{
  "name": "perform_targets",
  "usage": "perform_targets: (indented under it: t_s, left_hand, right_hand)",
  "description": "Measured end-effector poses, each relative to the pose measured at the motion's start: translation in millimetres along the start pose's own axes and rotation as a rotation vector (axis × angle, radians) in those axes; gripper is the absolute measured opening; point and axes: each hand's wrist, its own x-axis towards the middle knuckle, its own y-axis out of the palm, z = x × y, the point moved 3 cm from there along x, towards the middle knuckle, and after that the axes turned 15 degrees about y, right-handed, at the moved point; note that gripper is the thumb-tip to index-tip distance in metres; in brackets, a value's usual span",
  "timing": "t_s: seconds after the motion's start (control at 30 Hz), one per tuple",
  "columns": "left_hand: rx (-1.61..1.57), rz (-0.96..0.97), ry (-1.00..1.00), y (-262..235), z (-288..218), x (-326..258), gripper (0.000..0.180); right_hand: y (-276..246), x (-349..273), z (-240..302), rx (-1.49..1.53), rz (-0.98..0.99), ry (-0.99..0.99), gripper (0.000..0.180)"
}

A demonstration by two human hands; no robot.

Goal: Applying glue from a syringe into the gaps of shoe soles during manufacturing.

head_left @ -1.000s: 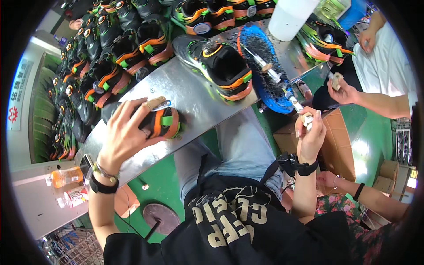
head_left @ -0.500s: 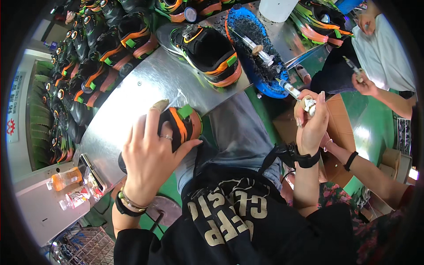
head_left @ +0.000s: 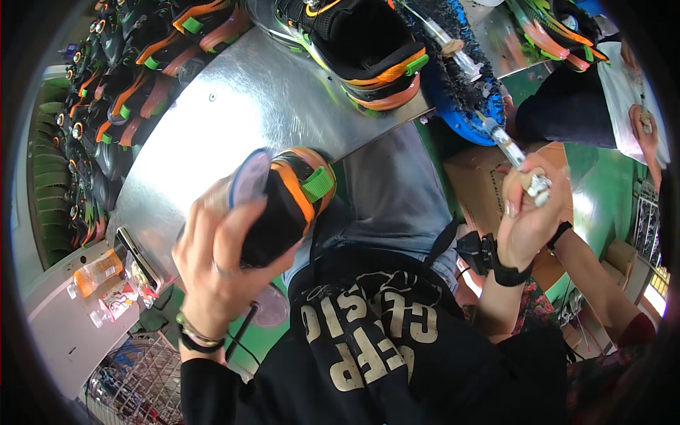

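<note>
My left hand (head_left: 227, 244) curls around the side of a black and orange shoe (head_left: 287, 191) with a green heel tab. A round, clear bluish disc (head_left: 251, 177) shows at its fingers, blurred. My right hand (head_left: 535, 195) is closed around a syringe (head_left: 504, 142) with brownish contents, its tip pointing up and left toward a blue tray (head_left: 489, 131). Something white and crumpled (head_left: 538, 188) shows in that palm. The tray holds black bits and a second syringe (head_left: 457, 49). Another similar shoe (head_left: 368, 57) stands on the metal table beyond my left hand.
Rows of similar shoes (head_left: 134, 78) fill the left back of the metal table (head_left: 212, 134). Bottles (head_left: 95, 273) and a phone (head_left: 138, 251) lie at the left. On the right are a cardboard box (head_left: 474, 177), another person's forearm (head_left: 595, 276) and a further person's hand (head_left: 644, 127).
My right hand and its syringe have shifted right and slightly down. The left hand has tilted the shoe, and the clear disc shows more broadly at its fingers. The whole view has shifted.
</note>
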Motion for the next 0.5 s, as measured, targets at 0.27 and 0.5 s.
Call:
perform_targets:
  t_s: [0.27, 0.5]
  left_hand:
    - [0.253, -0.278, 0.065, 14, -20, -49, 0.034]
    - [0.318, -0.039, 0.156, 3, -22, -15, 0.034]
  right_hand:
    - [6, -5, -19, -0.022, -0.068, -0.039, 0.059]
    - [-4, -31, 19, 0.125, 0.155, -0.225, 0.061]
